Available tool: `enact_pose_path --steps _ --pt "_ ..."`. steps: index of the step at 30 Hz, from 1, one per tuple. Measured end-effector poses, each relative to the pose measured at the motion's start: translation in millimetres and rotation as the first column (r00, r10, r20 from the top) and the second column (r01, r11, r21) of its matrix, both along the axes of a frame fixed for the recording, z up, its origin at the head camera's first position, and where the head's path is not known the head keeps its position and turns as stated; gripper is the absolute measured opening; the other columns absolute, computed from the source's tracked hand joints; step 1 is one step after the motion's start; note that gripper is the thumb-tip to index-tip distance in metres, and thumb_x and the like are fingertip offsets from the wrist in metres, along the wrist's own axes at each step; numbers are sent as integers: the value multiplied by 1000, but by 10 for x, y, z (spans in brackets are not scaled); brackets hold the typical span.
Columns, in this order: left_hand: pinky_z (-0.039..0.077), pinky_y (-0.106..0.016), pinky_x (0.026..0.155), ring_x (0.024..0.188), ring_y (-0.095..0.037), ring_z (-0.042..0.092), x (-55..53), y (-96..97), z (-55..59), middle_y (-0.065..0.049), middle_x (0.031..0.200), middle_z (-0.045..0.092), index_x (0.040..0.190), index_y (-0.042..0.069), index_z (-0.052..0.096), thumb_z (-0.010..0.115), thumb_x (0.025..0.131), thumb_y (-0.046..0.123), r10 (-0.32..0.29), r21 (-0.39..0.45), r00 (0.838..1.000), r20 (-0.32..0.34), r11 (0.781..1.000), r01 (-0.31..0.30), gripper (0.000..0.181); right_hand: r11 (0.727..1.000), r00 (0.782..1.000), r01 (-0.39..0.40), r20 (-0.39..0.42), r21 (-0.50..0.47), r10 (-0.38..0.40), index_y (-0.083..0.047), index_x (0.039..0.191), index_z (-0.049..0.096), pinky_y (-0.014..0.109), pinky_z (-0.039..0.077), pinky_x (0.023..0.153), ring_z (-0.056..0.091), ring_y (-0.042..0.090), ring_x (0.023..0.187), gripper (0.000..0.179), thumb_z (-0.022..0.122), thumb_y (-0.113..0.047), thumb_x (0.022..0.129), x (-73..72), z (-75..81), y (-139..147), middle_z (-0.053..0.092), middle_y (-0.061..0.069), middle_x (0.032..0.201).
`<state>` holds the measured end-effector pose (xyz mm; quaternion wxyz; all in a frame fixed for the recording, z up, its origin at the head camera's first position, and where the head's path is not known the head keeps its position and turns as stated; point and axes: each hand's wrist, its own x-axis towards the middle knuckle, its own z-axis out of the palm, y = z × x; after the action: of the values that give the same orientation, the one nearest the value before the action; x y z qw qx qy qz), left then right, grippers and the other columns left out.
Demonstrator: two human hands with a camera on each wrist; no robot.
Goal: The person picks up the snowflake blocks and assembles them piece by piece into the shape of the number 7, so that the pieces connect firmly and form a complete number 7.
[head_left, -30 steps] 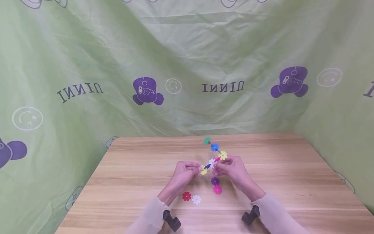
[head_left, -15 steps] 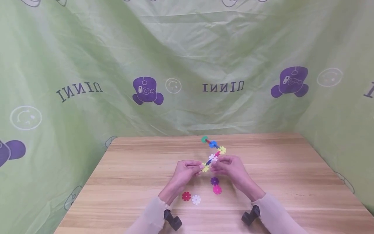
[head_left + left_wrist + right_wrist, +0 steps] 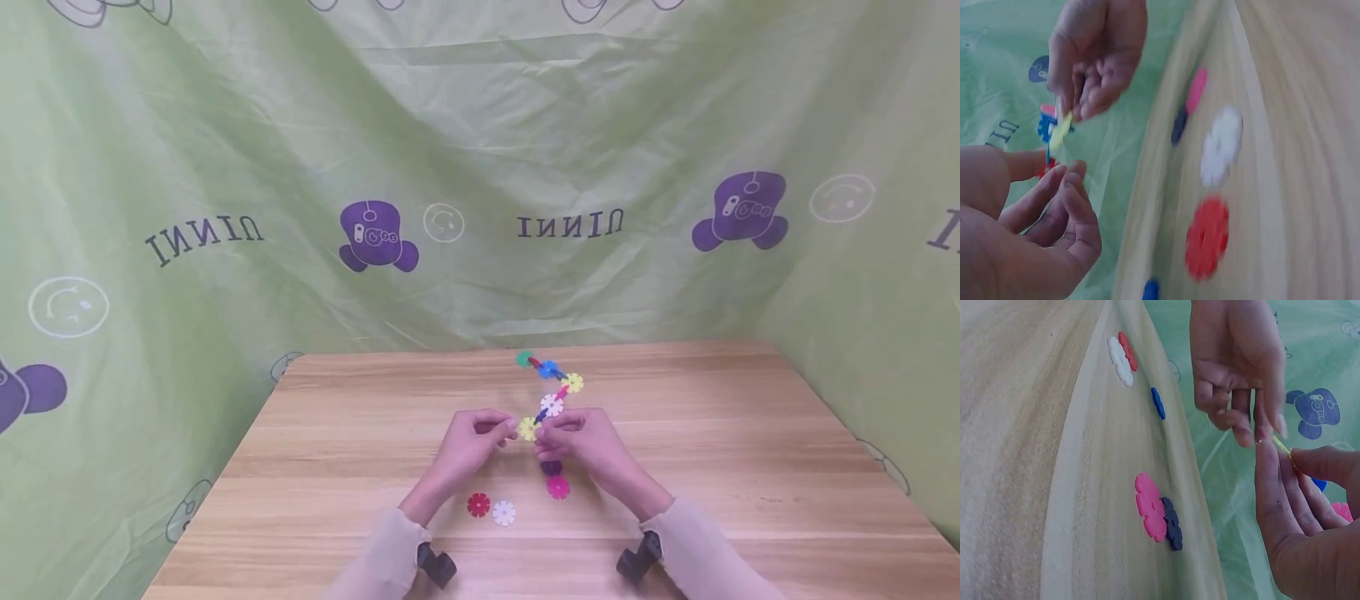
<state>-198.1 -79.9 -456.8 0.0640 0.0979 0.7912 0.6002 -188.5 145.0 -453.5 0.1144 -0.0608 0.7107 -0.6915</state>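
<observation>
The tabletop point(image 3: 345, 483) is showing wood grain (timber or laminate, one cannot tell) under a smooth, faint sheen. The yellow disc point(image 3: 528, 429) and red disc point(image 3: 478, 505) are looking like smooth plastic; the green backdrop point(image 3: 480, 125) is resembling thin, creased cloth; the left sleeve point(image 3: 378, 554) is appearing as matt cloth.

A: Item one, chain of discs point(image 3: 551, 405): location?
B: Raised over the tabletop point(image 3: 750, 442); near end between left hand point(image 3: 472, 442) and right hand point(image 3: 592, 442), far end back toward the backdrop point(image 3: 480, 125).
A: Item two, touching pair point(image 3: 557, 488)?
B: On the tabletop, before the right hand, one disc behind the other.
A: Item three, side-by-side discs point(image 3: 504, 513)?
B: On the tabletop, left of the pair and slightly before it; one left, one right.
A: Item four, lone disc point(image 3: 1158, 403)?
B: On the tabletop, well apart from the pair, nearer the side-by-side discs.
</observation>
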Motion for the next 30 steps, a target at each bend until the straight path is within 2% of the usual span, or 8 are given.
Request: enact_pose_path --steps 2,5,9,13,17,21,30 --pt "62 -35 84 96 -28 75 -13 -105 2 -11 102 81 112 7 79 73 99 27 -8 -110 997 -77 994 0 24 1000 1000 2 -3 -4 -2 16 112 69 41 67 83 81 35 91 24 69 -2 97 -5 1 5 76 33 106" --pt "59 -28 78 91 -18 73 -32 -262 -4 -6 100 81 108 9 80 76 97 27 -17 -242 990 -138 970 -17 22 1000 1000 9 -11 -6 -10 16 112 69 39 67 82 81 33 89 23 70 -2 97 -12 12 16 77 32 104" --pt "57 -24 73 85 -11 68 -58 -451 -31 -4 96 80 109 6 79 79 94 24 -41 -370 986 -162 929 -23 23 1000 1000 3 -12 -15 -3 17 113 68 38 67 82 81 29 86 25 70 -2 97 -10 41 27 78 31 104" --pt "56 -25 72 82 -12 66 -68 -588 -65 -4 93 78 108 4 78 81 90 19 -61 -456 984 -168 889 -22 23 1000 1000 3 -4 -18 -3 17 114 68 38 66 83 81 28 85 26 70 -3 98 -5 62 26 78 29 103" --pt "57 -29 74 82 -13 65 -63 -668 -93 -7 97 77 108 4 77 87 84 19 -71 -494 988 -139 869 -7 30 1000 1000 8 -2 -14 -8 16 113 68 38 67 82 81 28 86 25 70 -3 97 -6 65 30 79 28 103" --pt "59 -32 75 82 -14 67 -63 -714 -115 -11 103 79 107 3 76 91 80 20 -86 -512 991 -101 858 22 35 1000 1000 -2 -7 -27 2 17 112 68 37 67 82 81 27 85 24 70 -2 97 -6 62 43 78 29 102" --pt "53 -26 66 74 -13 62 -89 -709 -135 -2 87 74 99 6 78 91 80 21 -76 -528 995 -66 849 30 28 999 1000 -18 -20 -44 17 18 113 66 35 67 82 80 25 86 25 69 -1 97 2 72 59 79 26 101"
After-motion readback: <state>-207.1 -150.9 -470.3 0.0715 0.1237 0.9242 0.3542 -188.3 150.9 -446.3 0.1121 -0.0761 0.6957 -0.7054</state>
